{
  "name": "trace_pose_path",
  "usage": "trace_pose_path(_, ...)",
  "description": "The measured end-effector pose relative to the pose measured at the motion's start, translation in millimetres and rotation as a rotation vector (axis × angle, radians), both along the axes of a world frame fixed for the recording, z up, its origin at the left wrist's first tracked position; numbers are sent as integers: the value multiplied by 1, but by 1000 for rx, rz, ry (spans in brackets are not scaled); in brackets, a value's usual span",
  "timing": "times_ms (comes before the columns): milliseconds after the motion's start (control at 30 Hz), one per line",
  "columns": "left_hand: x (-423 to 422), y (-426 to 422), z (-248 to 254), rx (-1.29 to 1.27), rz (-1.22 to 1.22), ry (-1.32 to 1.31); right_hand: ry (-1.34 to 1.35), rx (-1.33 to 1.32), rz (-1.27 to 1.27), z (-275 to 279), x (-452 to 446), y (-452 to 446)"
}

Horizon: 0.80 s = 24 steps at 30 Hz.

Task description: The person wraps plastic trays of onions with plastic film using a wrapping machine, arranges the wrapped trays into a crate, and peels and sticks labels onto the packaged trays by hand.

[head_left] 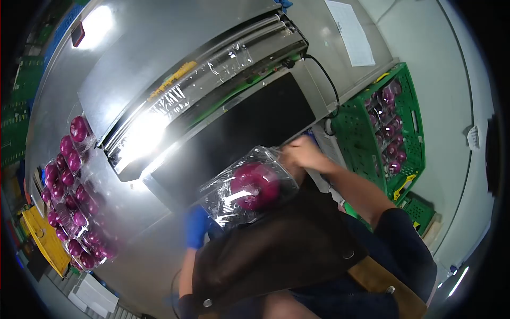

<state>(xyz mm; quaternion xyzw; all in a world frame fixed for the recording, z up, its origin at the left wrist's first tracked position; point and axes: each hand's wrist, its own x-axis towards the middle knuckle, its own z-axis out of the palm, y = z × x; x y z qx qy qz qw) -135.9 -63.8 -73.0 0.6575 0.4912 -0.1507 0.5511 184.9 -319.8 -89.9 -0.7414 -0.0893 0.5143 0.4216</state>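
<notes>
A clear plastic-wrapped pack (255, 186) with red onions in it is in front of the brown apron, close to the camera. My left hand (196, 227), in a blue glove, is at the pack's lower left edge, blurred, with its fingers hard to make out. My bare right hand (302, 154) is closed at the pack's upper right corner, pinching its film. Beyond the pack is a wrapping machine (212, 72) with a film roll and a black plate (271, 117).
Wrapped onion packs (69, 186) lie on the steel table (138, 212) at the left. A green crate (350, 130) with more packs stands at the right. A black cable (332, 80) hangs beside the machine. Paper (351, 34) lies at the top, and a yellow crate (45, 242) is lower left.
</notes>
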Motion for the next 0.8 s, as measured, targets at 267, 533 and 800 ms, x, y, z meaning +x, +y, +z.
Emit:
trace_pose_path(267,52,-64,-9,-514,481,-312,686,450,-181,33,-76,70)
trace_pose_path(533,107,-67,49,-478,174,-386,101,860,297,49,-94,50)
trace_pose_path(800,241,-123,108,-574,-285,-689,588,850,-652,78,-42,-69)
